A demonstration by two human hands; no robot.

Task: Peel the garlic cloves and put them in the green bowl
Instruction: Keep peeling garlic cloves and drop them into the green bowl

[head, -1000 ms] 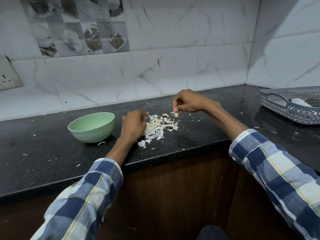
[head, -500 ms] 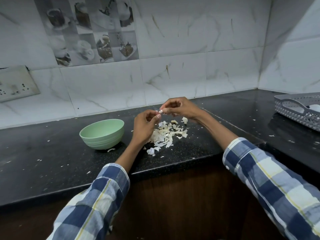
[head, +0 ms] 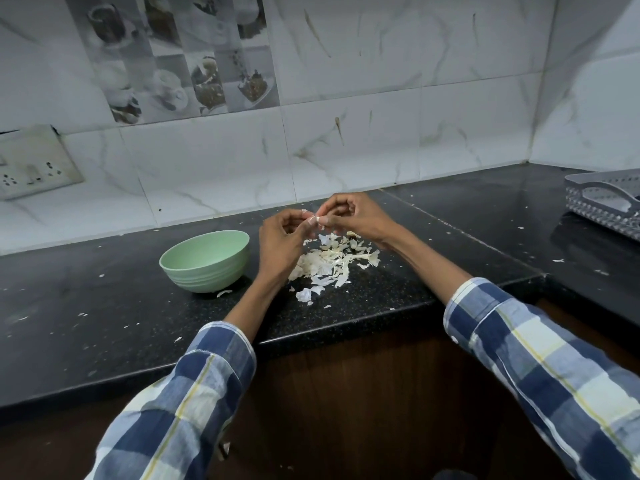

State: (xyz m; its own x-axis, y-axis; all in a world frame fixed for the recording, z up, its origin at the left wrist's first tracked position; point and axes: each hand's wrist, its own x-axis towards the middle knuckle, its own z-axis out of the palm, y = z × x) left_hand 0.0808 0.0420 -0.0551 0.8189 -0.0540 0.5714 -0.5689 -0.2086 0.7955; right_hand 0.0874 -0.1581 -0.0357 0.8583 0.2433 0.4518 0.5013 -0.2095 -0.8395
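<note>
Filling the corner, black countertop [head: 104, 306] meets marble-tiled wall [head: 346, 150].

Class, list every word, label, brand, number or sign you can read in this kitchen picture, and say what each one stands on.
No readable text anywhere.
Picture tiles: cups and desserts only, no words.
Switch plate: sockets and switches; any marking is too small to tell.
Green bowl: plain.
Grey basket: patterned wall only, no label.
Checked sleeves: no print.
</note>
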